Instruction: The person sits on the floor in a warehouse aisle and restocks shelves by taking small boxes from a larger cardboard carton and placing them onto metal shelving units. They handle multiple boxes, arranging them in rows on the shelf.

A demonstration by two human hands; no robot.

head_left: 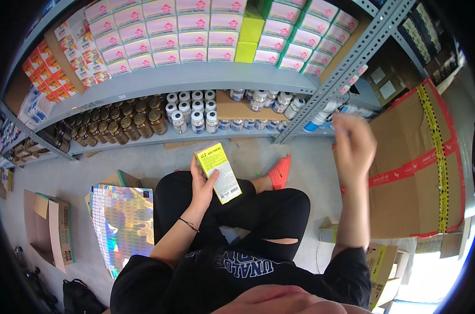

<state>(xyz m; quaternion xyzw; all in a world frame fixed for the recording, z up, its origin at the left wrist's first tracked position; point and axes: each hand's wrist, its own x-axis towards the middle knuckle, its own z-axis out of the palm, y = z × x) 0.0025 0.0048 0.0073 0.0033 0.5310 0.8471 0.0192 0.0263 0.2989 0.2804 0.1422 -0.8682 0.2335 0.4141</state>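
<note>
My left hand (203, 186) grips an upright yellow-and-white carton (216, 170) above my crossed legs, its thumb over the printed face. My right hand (355, 133) is raised at the right, near the shelf post, its fingers curled together and slightly blurred; I cannot make out whether anything is in them. A shiny holographic sheet of small labels (122, 220) lies on a box beside my left leg.
Shelving (185, 73) ahead holds pink, orange and yellow-green cartons, brown jars (122, 125) and white bottles (198, 118). A large taped cardboard box (404, 193) stands at my right, an open box (46, 230) and black bag (80, 293) at my left.
</note>
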